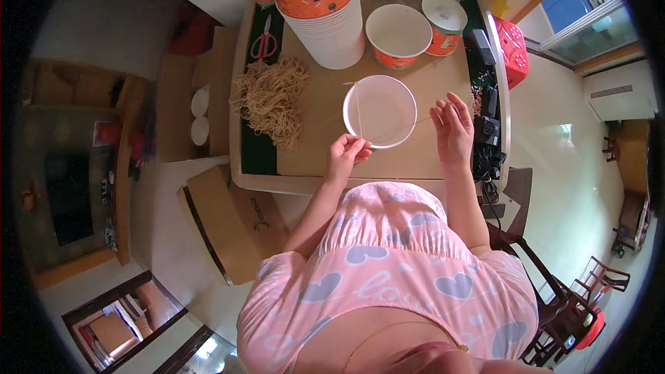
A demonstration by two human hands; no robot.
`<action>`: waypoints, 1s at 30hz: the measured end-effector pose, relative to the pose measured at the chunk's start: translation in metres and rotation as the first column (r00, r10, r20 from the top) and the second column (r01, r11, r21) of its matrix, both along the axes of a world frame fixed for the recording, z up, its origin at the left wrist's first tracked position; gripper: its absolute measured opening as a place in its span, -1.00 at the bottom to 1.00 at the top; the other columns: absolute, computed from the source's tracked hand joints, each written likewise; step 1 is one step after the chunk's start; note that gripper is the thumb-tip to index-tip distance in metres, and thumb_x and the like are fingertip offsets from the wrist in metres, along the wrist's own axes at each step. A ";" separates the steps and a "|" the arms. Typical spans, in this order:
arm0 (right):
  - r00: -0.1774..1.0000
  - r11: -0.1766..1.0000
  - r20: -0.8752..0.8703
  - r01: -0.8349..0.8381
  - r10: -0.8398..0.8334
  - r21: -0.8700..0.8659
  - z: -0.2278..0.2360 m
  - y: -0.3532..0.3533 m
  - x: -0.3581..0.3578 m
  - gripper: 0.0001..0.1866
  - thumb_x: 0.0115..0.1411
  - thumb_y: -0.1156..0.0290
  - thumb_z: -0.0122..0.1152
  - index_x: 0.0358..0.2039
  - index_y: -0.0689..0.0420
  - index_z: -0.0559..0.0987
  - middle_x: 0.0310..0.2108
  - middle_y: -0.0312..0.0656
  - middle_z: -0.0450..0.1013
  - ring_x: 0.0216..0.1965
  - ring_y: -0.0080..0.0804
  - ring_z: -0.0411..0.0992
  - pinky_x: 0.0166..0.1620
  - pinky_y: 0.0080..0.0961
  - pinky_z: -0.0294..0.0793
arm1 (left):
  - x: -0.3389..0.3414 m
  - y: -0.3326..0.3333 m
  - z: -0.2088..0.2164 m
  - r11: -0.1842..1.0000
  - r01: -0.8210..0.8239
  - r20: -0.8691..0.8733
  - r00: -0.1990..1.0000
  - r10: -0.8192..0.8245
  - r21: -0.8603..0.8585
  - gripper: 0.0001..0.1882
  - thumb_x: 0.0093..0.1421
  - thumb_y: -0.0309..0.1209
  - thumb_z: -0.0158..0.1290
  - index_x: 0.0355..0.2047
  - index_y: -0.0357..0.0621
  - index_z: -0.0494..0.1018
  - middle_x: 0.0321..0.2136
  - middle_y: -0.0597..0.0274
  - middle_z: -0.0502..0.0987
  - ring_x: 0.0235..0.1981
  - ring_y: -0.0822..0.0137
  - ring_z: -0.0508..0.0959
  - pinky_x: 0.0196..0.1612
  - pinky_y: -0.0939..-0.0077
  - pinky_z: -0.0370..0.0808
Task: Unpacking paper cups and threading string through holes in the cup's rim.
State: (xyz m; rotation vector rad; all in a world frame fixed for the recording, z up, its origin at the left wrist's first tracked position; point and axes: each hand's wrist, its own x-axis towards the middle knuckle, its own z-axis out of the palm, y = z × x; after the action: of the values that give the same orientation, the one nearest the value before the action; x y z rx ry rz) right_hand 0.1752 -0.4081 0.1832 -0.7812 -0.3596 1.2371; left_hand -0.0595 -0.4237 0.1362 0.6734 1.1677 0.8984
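Note:
A white paper tub (391, 104) sits on the cardboard-covered table in front of me, its round mouth facing up. My left hand (346, 156) is at its near left rim, thumb and fingers pinched on a thin tan string (359, 111). From that pinch one length runs across the mouth to the far left rim. Another length stretches rightward toward my right hand (454, 125), which is raised to the right of the tub with its fingertips pinched on the string. A tangled heap of similar string (271, 100) lies to the left.
A tall stack of white tubs (325, 34), topped by orange printed ones, stands behind. Another tub (398, 31) and a smaller lidded one (445, 17) are at the back right. Red-handled scissors (264, 43) lie back left. Black adapters and cables (488, 131) line the right edge.

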 end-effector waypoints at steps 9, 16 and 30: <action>0.919 0.917 0.087 -0.370 0.385 -0.146 0.006 -0.049 -0.007 -0.81 0.23 0.54 -0.06 -0.14 0.11 0.27 -0.59 -0.29 0.25 -0.56 -0.60 0.17 -0.49 -0.72 0.12 | -0.014 -0.016 -0.019 0.934 0.001 -0.477 0.860 0.181 0.357 -0.86 0.06 -0.58 0.08 -0.36 -0.21 0.36 -0.55 0.32 0.43 -0.55 0.52 0.41 -0.48 0.64 0.39; 0.879 0.912 0.264 -0.348 0.398 -0.217 -0.031 -0.060 -0.009 -0.84 0.25 0.50 -0.02 -0.18 0.10 0.27 -0.53 -0.28 0.35 -0.49 -0.64 0.26 -0.43 -0.74 0.21 | 0.053 0.010 0.033 0.567 0.567 -0.719 0.692 0.066 0.598 -0.78 -0.04 -0.52 0.17 -0.34 -0.22 0.43 -0.33 0.07 0.48 -0.31 0.09 0.52 -0.24 0.31 0.47; 0.823 0.900 0.389 -0.303 0.413 -0.314 -0.027 -0.013 -0.005 -0.89 0.17 0.44 0.14 -0.33 0.22 0.52 -0.44 -0.32 0.50 -0.41 -0.66 0.41 -0.33 -0.73 0.35 | 0.045 0.062 0.033 0.811 0.420 -0.611 0.785 -0.101 0.407 -0.93 0.08 -0.54 0.09 -0.42 -0.31 0.48 -0.57 0.28 0.55 -0.53 0.54 0.52 -0.44 0.60 0.46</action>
State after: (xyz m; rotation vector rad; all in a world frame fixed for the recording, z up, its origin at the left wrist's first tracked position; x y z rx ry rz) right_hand 0.1707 -0.4207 0.1560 -1.2579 -0.7762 1.4681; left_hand -0.0150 -0.3620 0.1689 1.6175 1.2950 0.7862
